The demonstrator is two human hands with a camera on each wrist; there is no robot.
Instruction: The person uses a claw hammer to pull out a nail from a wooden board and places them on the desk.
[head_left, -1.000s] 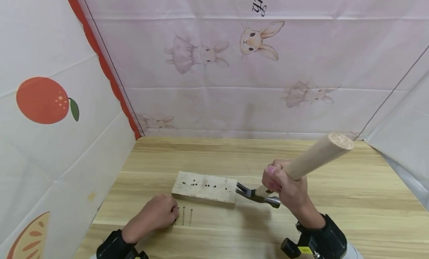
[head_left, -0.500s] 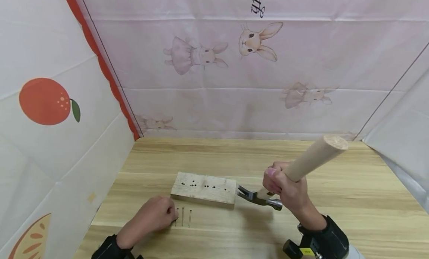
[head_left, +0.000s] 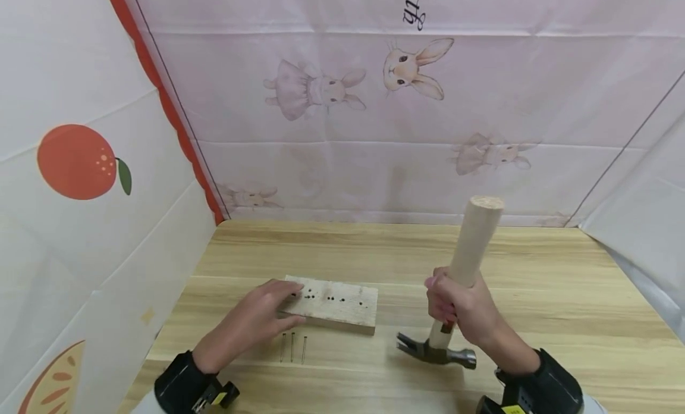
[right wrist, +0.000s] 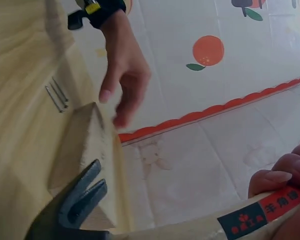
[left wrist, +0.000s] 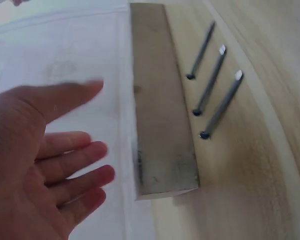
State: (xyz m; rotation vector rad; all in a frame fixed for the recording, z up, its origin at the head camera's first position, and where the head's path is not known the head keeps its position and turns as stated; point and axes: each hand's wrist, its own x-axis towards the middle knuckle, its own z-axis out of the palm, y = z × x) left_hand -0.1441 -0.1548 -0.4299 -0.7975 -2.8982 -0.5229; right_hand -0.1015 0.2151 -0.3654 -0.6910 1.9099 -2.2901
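Note:
My right hand (head_left: 460, 307) grips the pale wooden handle of a claw hammer (head_left: 476, 241) partway along. The dark steel head hangs low over the table, its claw toward the left. My left hand (head_left: 257, 319), fingers spread and thumb apart, hovers at the left end of a wooden block (head_left: 342, 304) and hides that corner in the head view. In the left wrist view a gap shows between those fingers and the block (left wrist: 160, 100). Several dark spots run along the block's top. Three nails (head_left: 292, 347) lie side by side just in front of it.
The wood-grain table (head_left: 407, 253) ends at the back against a pink cloth (head_left: 342, 176) printed with rabbits. A white cloth (head_left: 160, 271) with fruit prints walls the left side. Another pale sheet (head_left: 642, 235) hangs at the right.
My left hand has left the nails, opened, and moved up to the block's left end. The hammer has swung more upright, its head now lower and further right.

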